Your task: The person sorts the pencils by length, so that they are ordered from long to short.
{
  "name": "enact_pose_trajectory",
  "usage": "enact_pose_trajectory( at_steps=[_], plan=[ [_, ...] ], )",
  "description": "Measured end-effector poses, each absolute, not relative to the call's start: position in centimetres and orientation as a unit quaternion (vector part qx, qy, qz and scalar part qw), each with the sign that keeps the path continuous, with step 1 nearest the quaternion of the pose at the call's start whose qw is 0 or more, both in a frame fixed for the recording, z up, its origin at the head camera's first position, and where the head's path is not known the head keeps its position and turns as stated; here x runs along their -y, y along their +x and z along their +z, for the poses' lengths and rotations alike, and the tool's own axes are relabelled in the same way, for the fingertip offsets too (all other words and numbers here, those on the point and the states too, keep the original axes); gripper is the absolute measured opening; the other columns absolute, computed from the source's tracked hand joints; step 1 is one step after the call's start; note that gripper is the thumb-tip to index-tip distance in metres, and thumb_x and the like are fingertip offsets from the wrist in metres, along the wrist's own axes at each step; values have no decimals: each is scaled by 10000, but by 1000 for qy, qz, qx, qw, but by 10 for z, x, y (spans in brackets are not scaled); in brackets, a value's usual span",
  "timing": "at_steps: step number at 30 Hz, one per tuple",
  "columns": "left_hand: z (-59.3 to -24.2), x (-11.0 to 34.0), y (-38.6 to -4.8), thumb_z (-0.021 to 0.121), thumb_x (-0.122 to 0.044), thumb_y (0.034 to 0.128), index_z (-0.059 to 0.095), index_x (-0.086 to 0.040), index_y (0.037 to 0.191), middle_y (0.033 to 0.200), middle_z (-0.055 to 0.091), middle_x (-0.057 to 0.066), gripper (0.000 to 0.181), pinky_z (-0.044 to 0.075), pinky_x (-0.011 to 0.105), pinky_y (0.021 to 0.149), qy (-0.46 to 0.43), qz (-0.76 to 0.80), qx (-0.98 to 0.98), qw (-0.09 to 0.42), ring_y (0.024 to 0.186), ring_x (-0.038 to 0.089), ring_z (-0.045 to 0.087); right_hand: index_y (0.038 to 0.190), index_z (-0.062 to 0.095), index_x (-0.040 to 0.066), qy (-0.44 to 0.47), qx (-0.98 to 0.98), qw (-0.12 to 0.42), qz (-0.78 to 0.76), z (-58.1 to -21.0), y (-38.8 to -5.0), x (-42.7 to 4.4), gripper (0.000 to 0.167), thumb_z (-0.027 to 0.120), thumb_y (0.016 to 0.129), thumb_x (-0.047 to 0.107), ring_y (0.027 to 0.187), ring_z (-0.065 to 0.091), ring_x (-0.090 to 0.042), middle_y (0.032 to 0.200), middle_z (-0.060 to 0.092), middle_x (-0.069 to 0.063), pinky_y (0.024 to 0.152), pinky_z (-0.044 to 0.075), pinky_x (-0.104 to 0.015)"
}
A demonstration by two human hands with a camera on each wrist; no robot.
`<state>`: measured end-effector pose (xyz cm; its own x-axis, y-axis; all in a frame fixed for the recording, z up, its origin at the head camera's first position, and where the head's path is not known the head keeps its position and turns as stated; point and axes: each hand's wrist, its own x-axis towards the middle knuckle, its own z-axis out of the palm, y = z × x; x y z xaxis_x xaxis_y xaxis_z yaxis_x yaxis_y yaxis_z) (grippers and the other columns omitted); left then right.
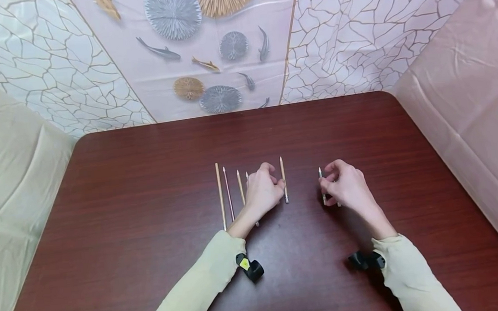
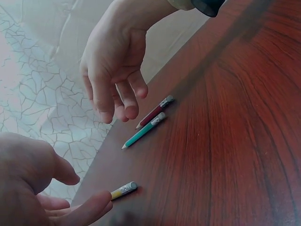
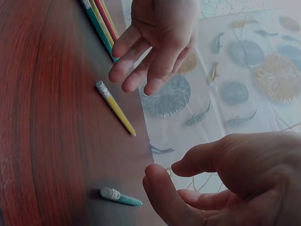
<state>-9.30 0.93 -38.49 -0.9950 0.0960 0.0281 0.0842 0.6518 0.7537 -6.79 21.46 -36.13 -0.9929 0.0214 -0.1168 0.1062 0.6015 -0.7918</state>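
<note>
My left hand (image 1: 263, 188) hovers just left of a yellow pencil (image 1: 285, 191), which lies on the table with its point toward the far edge. In the right wrist view the left fingers are spread and apart from that yellow pencil (image 3: 118, 112). The right hand (image 1: 347, 184) is above a green pencil (image 1: 320, 172); in its wrist view thumb and fingers are apart, with the green pencil (image 3: 124, 198) lying free below. A red pencil (image 2: 153, 114) lies beside the green one (image 2: 143, 132), mostly hidden by the right hand in the head view.
Left of my left hand lie a long tan stick (image 1: 220, 191), a red pencil (image 1: 228, 190), a yellow pencil (image 1: 240, 185) and a green pencil (image 1: 247, 175), partly covered by the hand. The dark wooden table (image 1: 127, 207) meets patterned cloth (image 1: 332, 48) at its far edge.
</note>
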Motion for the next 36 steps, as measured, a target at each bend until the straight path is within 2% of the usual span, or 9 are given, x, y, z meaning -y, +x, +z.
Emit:
enact_pose_trajectory(
  at_steps=[6,16,19,22,26,36],
  plan=[
    [-388,-12,-95,727,-123,843,621,-7,1127,818,719,8,324,536,284,695,47,420,-906,14,464,34,607,1170,512,-108,40,-893,47,-446,-363,-68,-216,317,607,905,37,477,669,-222,864,693,-210,450,535,-390],
    [-391,-15,-100,718,-129,849,604,1,1139,794,720,4,338,542,294,697,49,414,-909,23,448,37,600,1160,516,-112,47,-894,44,-443,-366,-69,-220,318,622,905,45,475,664,-219,888,661,-228,470,548,-385],
    [-392,-17,-102,722,-136,848,601,-3,1139,764,708,-13,342,541,305,703,48,407,-912,23,521,84,643,1153,517,-114,48,-895,43,-442,-366,-69,-221,314,621,902,43,481,666,-217,887,658,-229,472,550,-372],
    [-393,-18,-104,731,-158,848,603,-15,1138,743,696,-31,348,534,332,736,45,393,-918,21,668,162,688,1150,518,-113,52,-895,45,-441,-367,-70,-221,309,617,901,39,494,670,-216,891,656,-232,475,551,-365],
    [-394,-20,-106,747,-175,846,609,-14,1134,731,679,-22,358,527,375,765,44,382,-923,18,801,250,692,1154,511,-119,55,-892,48,-445,-367,-70,-221,310,608,899,29,511,675,-221,897,657,-241,482,555,-374],
    [-395,-25,-108,771,-199,843,604,-20,1140,698,616,-10,384,531,392,749,37,367,-929,30,814,293,674,1155,506,-110,59,-900,48,-430,-369,-72,-223,317,612,900,47,489,672,-240,919,641,-246,489,556,-388]
  ],
)
